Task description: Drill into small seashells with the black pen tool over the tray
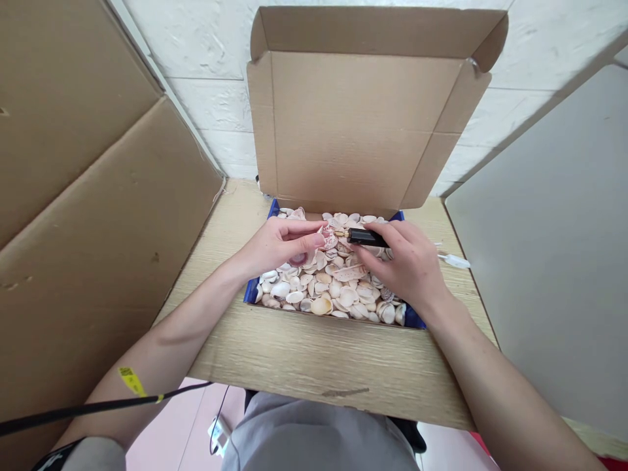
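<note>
Over a shallow cardboard box full of seashells (321,305), my left hand (282,245) pinches a pinkish-white seashell (330,237) between thumb and fingers. My right hand (409,261) is closed round a black mini hand drill (367,237), held nearly level. The drill's brass-coloured chuck (342,233) points left at the held shell. Whether the bit touches the shell is too small to tell. Just below my left hand lies a shell with a purplish-red rim (298,260). A long pale shell (349,273) rests on the pile beneath the drill.
The box's open lid (363,124) stands against the white wall (206,104). Blue flaps (251,290) edge the box on a wooden table (294,353). Cardboard (93,216) rises at left, a grey panel (554,229) at right. A white cable connector (455,261) lies right; a black cable (98,410) crosses lower left.
</note>
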The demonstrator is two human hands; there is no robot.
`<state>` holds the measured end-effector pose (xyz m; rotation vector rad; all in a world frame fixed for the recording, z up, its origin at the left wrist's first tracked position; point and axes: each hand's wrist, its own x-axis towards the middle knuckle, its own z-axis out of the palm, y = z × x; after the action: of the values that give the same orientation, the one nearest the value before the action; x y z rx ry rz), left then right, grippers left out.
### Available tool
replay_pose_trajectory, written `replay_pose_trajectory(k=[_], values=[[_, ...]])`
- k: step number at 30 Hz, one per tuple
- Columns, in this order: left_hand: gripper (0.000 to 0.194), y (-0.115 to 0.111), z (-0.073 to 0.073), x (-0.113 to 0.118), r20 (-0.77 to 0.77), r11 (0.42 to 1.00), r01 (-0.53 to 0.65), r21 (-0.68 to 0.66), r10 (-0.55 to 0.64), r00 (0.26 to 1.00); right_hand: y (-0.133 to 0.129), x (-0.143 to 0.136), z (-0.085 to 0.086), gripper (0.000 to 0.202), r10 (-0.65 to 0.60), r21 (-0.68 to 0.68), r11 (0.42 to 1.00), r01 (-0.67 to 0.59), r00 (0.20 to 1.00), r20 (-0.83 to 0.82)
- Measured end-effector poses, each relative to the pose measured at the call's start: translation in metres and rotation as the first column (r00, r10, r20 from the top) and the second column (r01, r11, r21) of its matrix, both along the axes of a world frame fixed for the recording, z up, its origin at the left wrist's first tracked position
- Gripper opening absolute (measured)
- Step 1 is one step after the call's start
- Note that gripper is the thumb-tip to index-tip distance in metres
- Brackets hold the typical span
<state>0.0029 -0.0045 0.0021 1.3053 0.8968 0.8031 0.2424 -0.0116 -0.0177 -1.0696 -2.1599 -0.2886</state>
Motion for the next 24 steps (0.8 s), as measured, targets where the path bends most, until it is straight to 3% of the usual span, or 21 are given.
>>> replay_pose_trajectory(k=[14, 20, 24], values=[[0.039, -0.0011, 0.0047, 0.0006, -0.041, 1.0, -0.01, -0.017, 0.01, 0.999, -0.002, -0.0001, 0.0038, 0.025, 0.015, 0.201, 0.98, -0.005, 0.999, -0.047], [0.043, -0.0009, 0.005, 0.0018, -0.046, 1.0, 0.0, 0.008, 0.0, 0.999, -0.0009, 0.0013, 0.002, 0.023, -0.007, 0.194, 0.981, 0.021, 0.997, -0.076], [0.052, -0.0021, 0.0036, 0.0018, -0.013, 0.999, -0.05, -0.009, 0.05, 0.999, -0.0016, 0.0015, 0.0012, 0.021, -0.017, 0.116, 0.993, 0.023, 0.998, -0.058]])
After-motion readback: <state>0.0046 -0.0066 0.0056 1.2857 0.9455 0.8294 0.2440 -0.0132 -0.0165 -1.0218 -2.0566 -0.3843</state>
